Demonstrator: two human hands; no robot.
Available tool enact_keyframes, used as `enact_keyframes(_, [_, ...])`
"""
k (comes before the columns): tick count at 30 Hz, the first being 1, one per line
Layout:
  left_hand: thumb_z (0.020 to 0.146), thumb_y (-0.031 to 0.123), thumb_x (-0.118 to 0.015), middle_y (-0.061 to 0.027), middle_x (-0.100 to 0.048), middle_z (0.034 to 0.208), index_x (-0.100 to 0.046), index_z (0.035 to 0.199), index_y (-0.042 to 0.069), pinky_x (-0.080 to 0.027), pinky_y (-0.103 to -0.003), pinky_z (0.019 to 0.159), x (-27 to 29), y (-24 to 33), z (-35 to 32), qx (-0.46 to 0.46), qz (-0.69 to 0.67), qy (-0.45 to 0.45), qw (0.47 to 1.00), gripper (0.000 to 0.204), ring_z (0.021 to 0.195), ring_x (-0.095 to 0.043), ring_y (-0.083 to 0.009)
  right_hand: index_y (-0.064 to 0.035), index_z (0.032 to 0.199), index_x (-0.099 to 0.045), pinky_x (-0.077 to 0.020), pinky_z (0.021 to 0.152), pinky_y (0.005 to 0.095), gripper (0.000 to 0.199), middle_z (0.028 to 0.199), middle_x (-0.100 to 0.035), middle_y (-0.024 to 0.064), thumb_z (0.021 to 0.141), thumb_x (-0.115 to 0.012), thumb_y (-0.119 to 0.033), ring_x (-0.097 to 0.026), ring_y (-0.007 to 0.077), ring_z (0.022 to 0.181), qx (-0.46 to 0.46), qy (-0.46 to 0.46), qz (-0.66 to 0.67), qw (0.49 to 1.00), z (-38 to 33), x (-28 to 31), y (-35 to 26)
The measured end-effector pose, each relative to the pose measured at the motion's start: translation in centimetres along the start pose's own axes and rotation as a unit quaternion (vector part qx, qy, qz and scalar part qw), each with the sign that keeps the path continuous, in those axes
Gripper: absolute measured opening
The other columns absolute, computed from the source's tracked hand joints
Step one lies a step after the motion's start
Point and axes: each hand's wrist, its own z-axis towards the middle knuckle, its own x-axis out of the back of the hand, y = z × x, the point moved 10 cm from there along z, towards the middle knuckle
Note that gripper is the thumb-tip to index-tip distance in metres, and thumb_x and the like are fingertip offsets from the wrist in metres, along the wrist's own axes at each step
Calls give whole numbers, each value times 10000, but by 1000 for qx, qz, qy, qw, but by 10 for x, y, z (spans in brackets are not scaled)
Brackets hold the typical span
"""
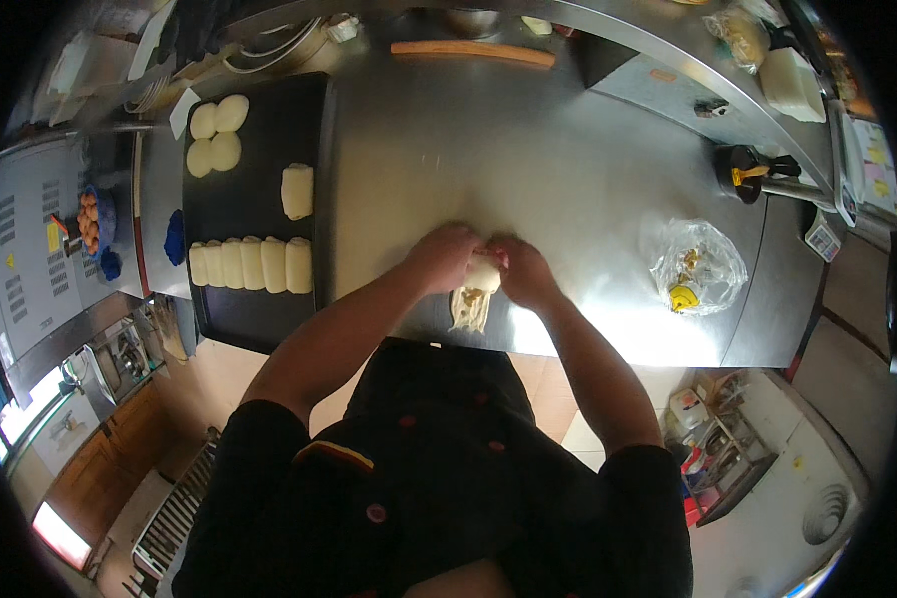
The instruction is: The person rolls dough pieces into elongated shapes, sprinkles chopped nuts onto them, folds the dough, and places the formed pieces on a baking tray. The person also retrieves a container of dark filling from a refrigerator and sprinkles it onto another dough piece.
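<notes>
Near the front edge of the steel worktop [399,189] lies a piece of pale dough [480,277], its lower end spread thin and streaked with tan patches. My left hand [443,256] has its fingers closed at the dough's upper end. Opposite it, my right hand [524,273] is also closed there, and the two sets of fingertips nearly meet. My hands partly cover the dough's top. To the left, a dark baking tray [254,199] holds a row of dough rolls [251,264], a single dough roll [297,191] and a cluster of round dough balls [214,135].
A wooden rolling pin [472,54] lies at the back. On the right sits a clear plastic bag [703,267] with brownish bits and something yellow inside. Behind it stands a dark container [736,177] with utensils. Far left, a blue basket [107,224] holds eggs.
</notes>
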Motion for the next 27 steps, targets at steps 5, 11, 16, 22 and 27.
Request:
enact_keyframes(5, [819, 98, -735, -105, -647, 1043, -672, 1050, 119, -517, -457, 900, -47, 21, -84, -74, -34, 71, 994, 240, 1052, -602, -338, -76, 1048, -611, -535, 849, 442, 215, 1007, -622, 156, 849, -666, -16, -635, 372, 988, -51, 9, 46, 998, -95, -60, 14])
enact_keyframes(11, [810, 155, -772, -101, -653, 1129, -650, 1082, 93, -460, -477, 1034, -118, -34, -144, 242, -387, -44, 889, 305, 1174, -580, -329, -65, 1121, -580, -546, 833, 448, 283, 1164, -568, 201, 854, -637, 10, -618, 382, 1021, -205, -8, 144, 968, -150, -104, 51])
enact_keyframes(16, [796, 185, -804, -134, -567, 1381, -558, 1324, 82, -407, -466, 1124, -75, -2, -101, -2, -220, 109, 969, 591, 1311, -505, -345, -43, 1276, -544, -499, 986, 451, 469, 1289, -567, 195, 837, -709, -56, -552, 388, 1195, -53, 100, 69, 991, -107, -53, -7])
enact_keyframes(22, [774, 174, -788, -169, -516, 1430, -472, 1436, 61, -408, -476, 1114, -92, 28, -101, -31, -36, 23, 999, 742, 1329, -475, -375, -56, 1345, -517, -406, 1095, 503, 637, 1352, -538, 221, 771, -787, -117, -497, 412, 1265, -54, 31, -3, 998, -134, -92, 7])
enact_keyframes(27, [745, 140, -772, -171, -579, 1344, -533, 1385, 76, -455, -444, 1055, -113, 40, -103, -75, 22, -1, 997, 686, 1244, -537, -357, -54, 1330, -496, -410, 1070, 522, 663, 1337, -513, 201, 744, -803, -103, -474, 402, 1257, -67, 18, -33, 997, -135, -100, 0])
